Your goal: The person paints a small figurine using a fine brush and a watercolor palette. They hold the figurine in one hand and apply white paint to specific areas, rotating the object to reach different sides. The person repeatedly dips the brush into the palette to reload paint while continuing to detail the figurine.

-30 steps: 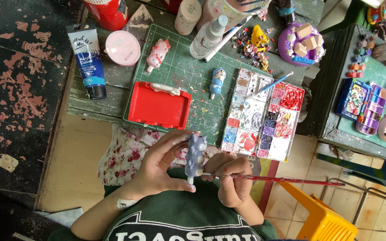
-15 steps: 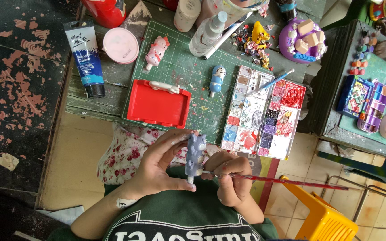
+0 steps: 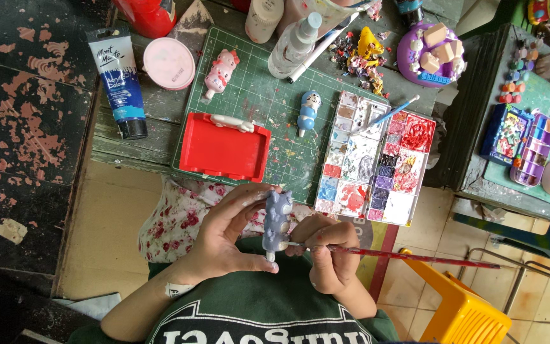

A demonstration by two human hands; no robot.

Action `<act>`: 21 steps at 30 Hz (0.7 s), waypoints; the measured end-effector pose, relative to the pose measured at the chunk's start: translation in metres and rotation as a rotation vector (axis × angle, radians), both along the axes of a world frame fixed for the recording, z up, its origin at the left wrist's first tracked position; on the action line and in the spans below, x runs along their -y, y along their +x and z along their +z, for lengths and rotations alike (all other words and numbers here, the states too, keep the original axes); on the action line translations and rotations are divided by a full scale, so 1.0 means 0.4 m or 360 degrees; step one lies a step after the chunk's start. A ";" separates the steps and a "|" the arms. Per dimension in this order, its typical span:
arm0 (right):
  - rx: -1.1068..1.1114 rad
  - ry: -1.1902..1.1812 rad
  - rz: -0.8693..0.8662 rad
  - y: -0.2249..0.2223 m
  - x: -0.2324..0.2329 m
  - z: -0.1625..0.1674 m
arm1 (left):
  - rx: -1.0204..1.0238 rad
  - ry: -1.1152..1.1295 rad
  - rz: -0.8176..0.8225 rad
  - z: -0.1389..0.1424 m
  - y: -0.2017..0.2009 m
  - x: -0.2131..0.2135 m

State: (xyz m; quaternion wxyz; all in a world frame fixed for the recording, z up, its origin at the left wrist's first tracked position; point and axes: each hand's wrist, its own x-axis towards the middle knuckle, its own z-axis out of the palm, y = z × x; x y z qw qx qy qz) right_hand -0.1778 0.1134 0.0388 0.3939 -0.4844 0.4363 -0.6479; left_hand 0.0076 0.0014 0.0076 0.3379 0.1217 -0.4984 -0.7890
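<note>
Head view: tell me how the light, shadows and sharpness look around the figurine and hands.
Head view: soft, even daylight, with no glare on the grey figurine; only faint shadows under the left hand and right hand; figurine, thin red brush and paint palette are sharp; frame corners bend slightly from the wide lens.

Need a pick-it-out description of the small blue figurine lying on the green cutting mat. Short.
Start at the green cutting mat on the worn table. Between the red tray and the paint palette lies a small blue-and-white figurine. The mat's other figurine is pink and lies nearer the pink lid, and the grey one is in the left hand.
</note>
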 end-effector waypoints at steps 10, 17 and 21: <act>0.0057 -0.0018 0.0040 0.001 0.001 0.000 | 0.0014 0.0029 -0.0019 0.005 0.000 0.003; 0.0015 0.0016 0.0034 -0.001 0.000 0.001 | 0.0007 0.0011 -0.0010 0.006 -0.002 0.004; -0.0005 0.0022 0.0020 -0.002 0.000 0.005 | 0.0009 -0.0005 -0.0009 0.007 -0.003 0.005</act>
